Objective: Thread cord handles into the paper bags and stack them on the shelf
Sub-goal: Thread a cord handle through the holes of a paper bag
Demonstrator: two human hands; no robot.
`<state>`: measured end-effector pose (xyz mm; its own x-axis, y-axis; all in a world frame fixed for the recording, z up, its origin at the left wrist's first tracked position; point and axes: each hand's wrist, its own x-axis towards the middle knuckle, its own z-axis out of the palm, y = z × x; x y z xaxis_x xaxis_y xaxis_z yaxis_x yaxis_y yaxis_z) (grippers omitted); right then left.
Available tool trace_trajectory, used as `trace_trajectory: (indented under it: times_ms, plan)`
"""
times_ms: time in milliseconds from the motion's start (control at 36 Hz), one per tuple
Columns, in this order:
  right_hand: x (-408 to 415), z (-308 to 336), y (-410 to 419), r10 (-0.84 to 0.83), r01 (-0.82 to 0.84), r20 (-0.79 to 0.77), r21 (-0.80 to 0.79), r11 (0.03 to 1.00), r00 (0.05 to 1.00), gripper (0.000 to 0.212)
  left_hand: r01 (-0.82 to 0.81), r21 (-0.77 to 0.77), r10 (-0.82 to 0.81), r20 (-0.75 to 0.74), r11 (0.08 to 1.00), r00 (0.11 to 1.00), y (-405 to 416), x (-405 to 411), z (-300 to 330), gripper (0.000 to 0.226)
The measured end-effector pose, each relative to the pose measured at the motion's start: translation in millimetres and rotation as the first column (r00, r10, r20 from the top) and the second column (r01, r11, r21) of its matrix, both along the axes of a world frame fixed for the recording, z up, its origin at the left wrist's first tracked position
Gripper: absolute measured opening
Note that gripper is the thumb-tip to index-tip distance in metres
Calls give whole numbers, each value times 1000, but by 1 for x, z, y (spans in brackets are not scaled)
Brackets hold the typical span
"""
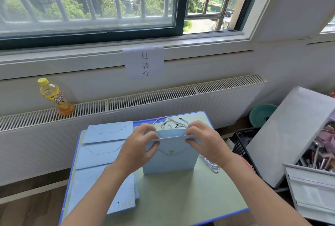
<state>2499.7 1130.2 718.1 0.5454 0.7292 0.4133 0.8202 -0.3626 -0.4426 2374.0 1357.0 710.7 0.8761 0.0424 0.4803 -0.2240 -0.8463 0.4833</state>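
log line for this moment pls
left hand: grips bag top | right hand: grips bag top | paper bag: upright on table | loose cords: behind bag

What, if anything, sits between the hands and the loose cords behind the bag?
Only the bag itself. Both hands grip its top edge, and the cords lie just beyond it on the table.

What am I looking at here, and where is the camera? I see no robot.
There is no robot. A person wears the camera on the head, looking down at their own hands. The left hand and right hand each pinch the top edge of a light blue paper bag standing on a small green table. Loose cord handles lie behind it, and one cord trails beside the right wrist. Flat bags are stacked at the left. A yellow drink bottle stands on the radiator.
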Motion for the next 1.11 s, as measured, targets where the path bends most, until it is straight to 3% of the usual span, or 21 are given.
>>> trace_trajectory:
  times_ms: [83,194,306,389,500,583,722,806,861,917,972,1056,1111]
  plan:
    - [1,4,1,12,-12,-18,-12,1000,1000,11,3,-104,-4,-11,995,1000,1,-1,1,14]
    - [1,7,2,-101,97,-189,-29,995,977,34,-129,-265,91,-149,956,985,1,1,4,36]
    - [5,8,8,-151,142,-222,-57,988,963,25,-90,-216,67,-109,972,992,3,9,8,17]
    - [7,3,11,-160,164,-241,-3,986,957,20,-129,-321,96,-115,938,989,2,11,8,22]
    - [7,1,8,-160,223,-397,117,968,904,17,-277,-603,159,-242,748,957,-2,7,10,34]
    - [6,-1,6,-139,269,-528,177,947,838,22,-272,-788,79,-276,551,958,-5,0,8,23]
    - [-4,-15,6,-160,444,-730,214,870,665,29,-346,-855,140,-317,386,938,-17,5,0,16]
    - [-8,-41,1,-132,476,-834,169,863,536,15,-394,-869,233,-334,299,913,-22,13,-13,17]
    - [-7,-58,-3,-211,484,-823,86,871,527,6,-445,-821,290,-356,357,889,-26,19,-23,19]
    - [-6,-71,-3,-299,515,-802,12,857,517,5,-542,-656,390,-380,526,839,-32,19,-38,36]
    - [-4,-83,0,-349,532,-793,-36,846,500,3,-568,-428,486,-294,703,823,-42,14,-59,50]
    - [3,-103,6,-406,520,-780,-124,845,475,7,-485,-111,451,-235,868,861,-64,-6,-105,63]
    - [5,-118,9,-430,502,-773,-169,848,467,15,-365,10,348,-333,931,876,-81,-21,-137,70]
